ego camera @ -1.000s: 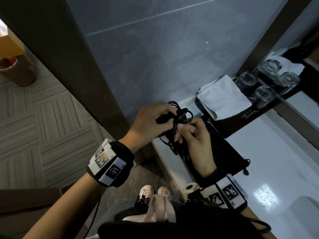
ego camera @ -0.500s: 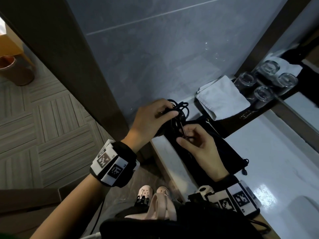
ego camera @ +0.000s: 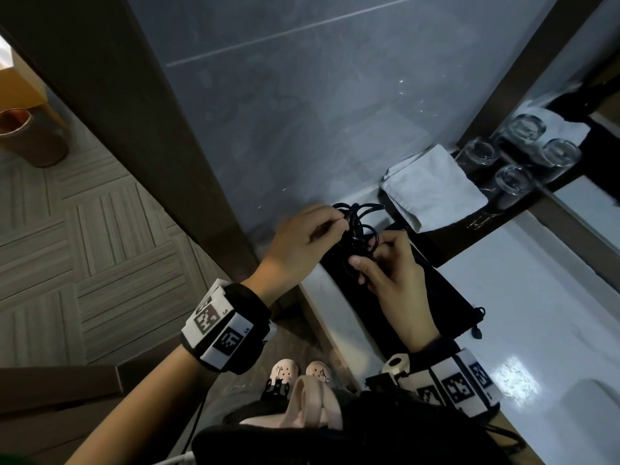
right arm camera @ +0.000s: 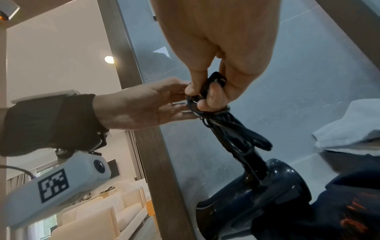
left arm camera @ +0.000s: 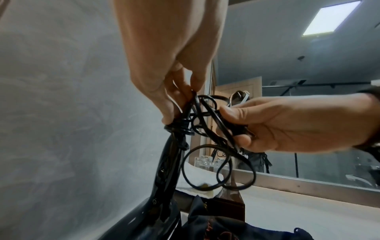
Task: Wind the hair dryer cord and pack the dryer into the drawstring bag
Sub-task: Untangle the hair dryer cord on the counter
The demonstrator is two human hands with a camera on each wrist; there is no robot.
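The black hair dryer (right arm camera: 257, 193) stands body-down on the black drawstring bag (ego camera: 439, 297), which lies flat on the counter, with its handle (left arm camera: 164, 175) pointing up. Cord loops (ego camera: 360, 223) bunch at the handle's top and hang beside it (left arm camera: 218, 170). My left hand (ego camera: 339, 226) pinches the wound cord at the handle end (left arm camera: 180, 105). My right hand (ego camera: 369, 260) grips the plug (right arm camera: 213, 81) together with some loops, close against the left hand.
A folded white towel (ego camera: 432, 186) and several upturned glasses (ego camera: 513, 179) sit on a dark tray past the bag. The white counter (ego camera: 536, 313) runs right along a mirror. A grey wall and dark door frame (ego camera: 161, 156) stand close on the left.
My right hand dipped below the bundle, then came back up to the loops with the plug end. The left hand stayed on the cord at the handle top, shifting slightly towards the wall.
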